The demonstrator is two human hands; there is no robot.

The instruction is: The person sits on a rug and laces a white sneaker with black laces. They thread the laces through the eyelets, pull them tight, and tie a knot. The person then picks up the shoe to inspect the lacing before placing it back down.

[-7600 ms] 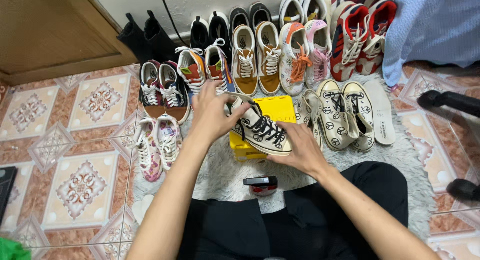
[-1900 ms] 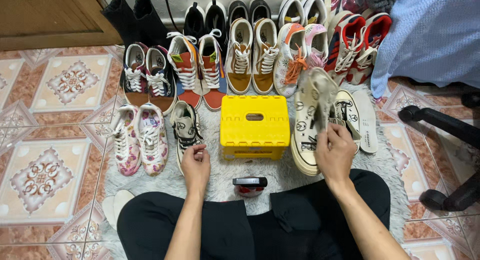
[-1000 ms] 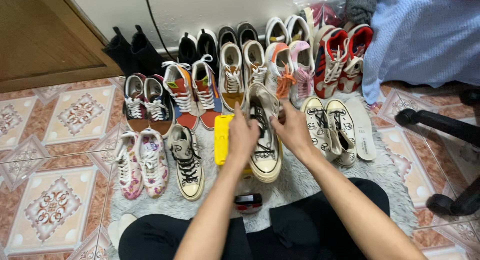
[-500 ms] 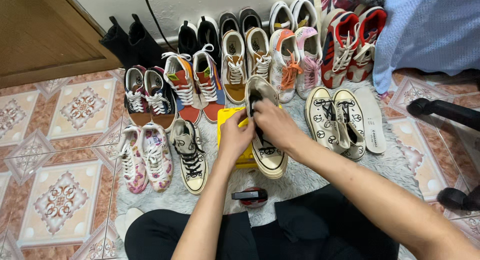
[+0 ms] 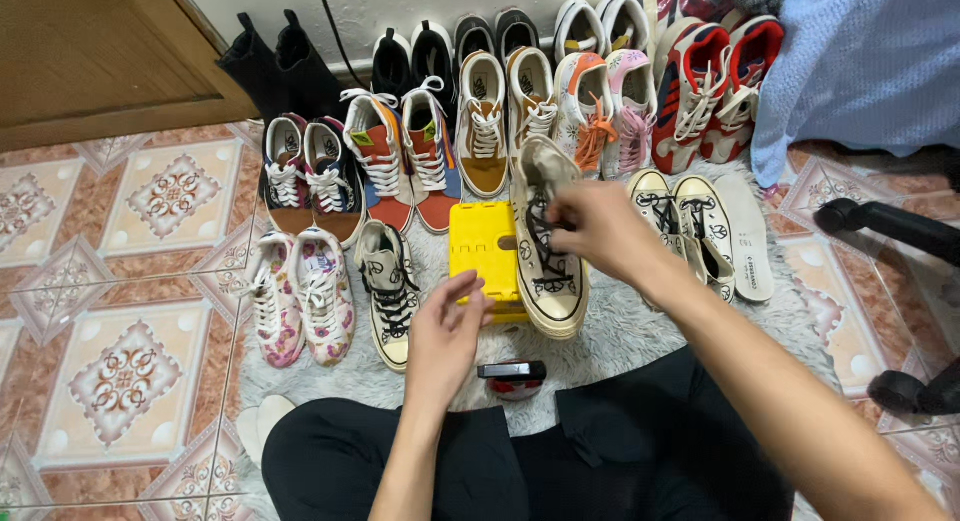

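- Closest in: black trousers [image 5: 520, 461], person sitting on a shaggy white rug [image 5: 620, 351] laid over patterned floor tiles [image 5: 120, 381].
- Small black-and-red tin [image 5: 512, 377] sits on the rug right in front of the knees.
- Left hand [image 5: 447, 341] hovers just above that tin, fingers loosely curled and apart, holding nothing, fingertips near the edge of the yellow stool [image 5: 487, 256].
- Cream sneaker [image 5: 547, 251] with black laces lies across the right side of the stool, toe pointing back at the person.
- Right hand [image 5: 600, 229] is up at the sneaker's ankle end, fingers pinched on the laces there.
- Its twin [image 5: 388, 286] sits left of the stool, floral pair [image 5: 300, 296] further left.
- Another cream pair [image 5: 690, 226] plus a loose insole [image 5: 748, 236] on the right.
- Far end: a row of shoes [image 5: 480, 111] along the wall, black boots [image 5: 280, 71] at the left, blue blanket [image 5: 860, 61] right.
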